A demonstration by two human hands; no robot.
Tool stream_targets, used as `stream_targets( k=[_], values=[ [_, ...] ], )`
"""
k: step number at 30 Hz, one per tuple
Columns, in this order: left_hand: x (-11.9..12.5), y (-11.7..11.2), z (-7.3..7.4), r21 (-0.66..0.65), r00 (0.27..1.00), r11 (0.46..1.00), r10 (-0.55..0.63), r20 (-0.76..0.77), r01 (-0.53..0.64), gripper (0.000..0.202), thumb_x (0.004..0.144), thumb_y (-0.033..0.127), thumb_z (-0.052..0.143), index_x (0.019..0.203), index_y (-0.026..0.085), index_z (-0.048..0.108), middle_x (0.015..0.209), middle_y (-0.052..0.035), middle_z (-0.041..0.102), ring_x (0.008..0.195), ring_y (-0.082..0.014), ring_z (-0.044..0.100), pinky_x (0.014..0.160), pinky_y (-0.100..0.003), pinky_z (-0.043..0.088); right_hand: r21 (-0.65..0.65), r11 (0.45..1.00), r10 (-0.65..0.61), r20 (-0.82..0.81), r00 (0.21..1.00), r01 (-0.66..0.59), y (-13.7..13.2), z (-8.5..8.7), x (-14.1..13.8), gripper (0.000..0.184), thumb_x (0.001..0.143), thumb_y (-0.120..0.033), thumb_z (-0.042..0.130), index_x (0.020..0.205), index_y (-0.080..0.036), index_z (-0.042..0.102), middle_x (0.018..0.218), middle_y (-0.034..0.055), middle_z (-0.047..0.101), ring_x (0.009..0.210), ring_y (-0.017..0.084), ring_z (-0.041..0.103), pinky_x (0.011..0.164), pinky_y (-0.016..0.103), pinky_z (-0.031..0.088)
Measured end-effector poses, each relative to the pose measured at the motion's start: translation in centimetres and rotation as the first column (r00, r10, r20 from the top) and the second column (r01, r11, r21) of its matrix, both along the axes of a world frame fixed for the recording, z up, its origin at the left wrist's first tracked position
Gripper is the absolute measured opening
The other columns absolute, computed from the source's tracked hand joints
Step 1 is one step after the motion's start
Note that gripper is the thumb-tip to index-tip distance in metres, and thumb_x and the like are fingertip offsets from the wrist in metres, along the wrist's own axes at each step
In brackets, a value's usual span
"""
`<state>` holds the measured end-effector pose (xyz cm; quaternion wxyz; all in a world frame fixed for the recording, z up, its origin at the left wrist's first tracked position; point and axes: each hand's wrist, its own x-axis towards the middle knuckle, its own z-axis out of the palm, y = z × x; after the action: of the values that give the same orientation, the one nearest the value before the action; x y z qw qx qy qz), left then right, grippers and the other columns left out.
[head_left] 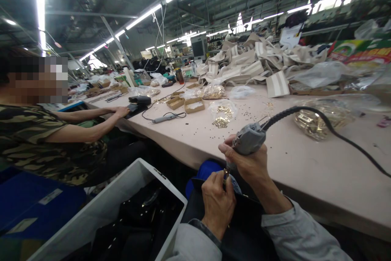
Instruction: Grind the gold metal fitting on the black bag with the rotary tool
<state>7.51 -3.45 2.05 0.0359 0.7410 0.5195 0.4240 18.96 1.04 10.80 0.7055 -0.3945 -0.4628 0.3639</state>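
Right hand (244, 159) wrapped around a grey electric screwdriver (249, 139), tip pointing down, black cable (324, 120) trailing off across the pale table (305, 163). Left hand (217, 204) closed just below, fingers pinching something small at the tool's tip, too hidden to name. Both held over a dark bag (241, 228) in the lap, at the table's near edge. Beside the left arm, a white bin (122, 196) with dark pieces inside. On the table, loose brass fittings (221, 121) and a clear packet of the same (317, 120). Further left, a co-worker's hand (120, 111) resting on a black pouch (134, 109).
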Motion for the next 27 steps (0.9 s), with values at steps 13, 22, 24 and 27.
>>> stream_targets(
  k=[13, 22, 24, 27],
  values=[
    [0.0, 0.1, -0.1, 0.017, 1.000, 1.000, 0.007, 0.009, -0.007, 0.020, 0.099, 0.013, 0.053, 0.082, 0.022, 0.059, 0.074, -0.0035, 0.063, 0.067, -0.0205, 0.062, 0.062, -0.034, 0.040, -0.001, 1.000, -0.006, 0.032, 0.999, 0.006, -0.2, 0.2, -0.3, 0.026, 0.075, -0.035, 0.092, 0.082, -0.016, 0.076, 0.068, 0.0014, 0.068, 0.049, 0.013, 0.059, 0.045, 0.024, 0.050],
    [0.0, 0.1, -0.1, 0.036, 0.998, 0.999, -0.033, 0.047, 0.031, 0.019, 0.101, 0.013, 0.051, 0.087, 0.021, 0.061, 0.078, -0.0044, 0.066, 0.069, -0.0209, 0.063, 0.063, -0.034, 0.042, 0.012, 1.000, -0.030, 0.089, 0.996, 0.029, -0.3, 0.8, -0.7, 0.026, 0.076, -0.035, 0.090, 0.074, -0.015, 0.073, 0.063, 0.0012, 0.066, 0.049, 0.012, 0.056, 0.045, 0.023, 0.049],
    [0.0, 0.0, -0.2, 0.057, 0.999, 0.998, -0.029, 0.040, 0.026, 0.019, 0.102, 0.014, 0.050, 0.087, 0.021, 0.060, 0.078, -0.0046, 0.066, 0.069, -0.0212, 0.063, 0.062, -0.034, 0.041, -0.001, 1.000, -0.020, 0.067, 0.998, 0.020, -0.3, 0.9, -0.8, 0.027, 0.076, -0.036, 0.090, 0.074, -0.016, 0.072, 0.061, 0.0003, 0.064, 0.047, 0.011, 0.054, 0.043, 0.023, 0.047],
    [-0.1, -0.1, -0.5, 0.077, 0.999, 0.997, -0.023, 0.023, 0.021, 0.018, 0.103, 0.014, 0.049, 0.090, 0.021, 0.059, 0.081, -0.0058, 0.066, 0.072, -0.0225, 0.063, 0.062, -0.035, 0.041, -0.017, 1.000, -0.009, 0.080, 0.997, 0.011, -0.3, 1.0, -1.0, 0.028, 0.078, -0.037, 0.088, 0.073, -0.016, 0.071, 0.058, -0.0005, 0.063, 0.046, 0.011, 0.054, 0.043, 0.024, 0.047]
  ],
)
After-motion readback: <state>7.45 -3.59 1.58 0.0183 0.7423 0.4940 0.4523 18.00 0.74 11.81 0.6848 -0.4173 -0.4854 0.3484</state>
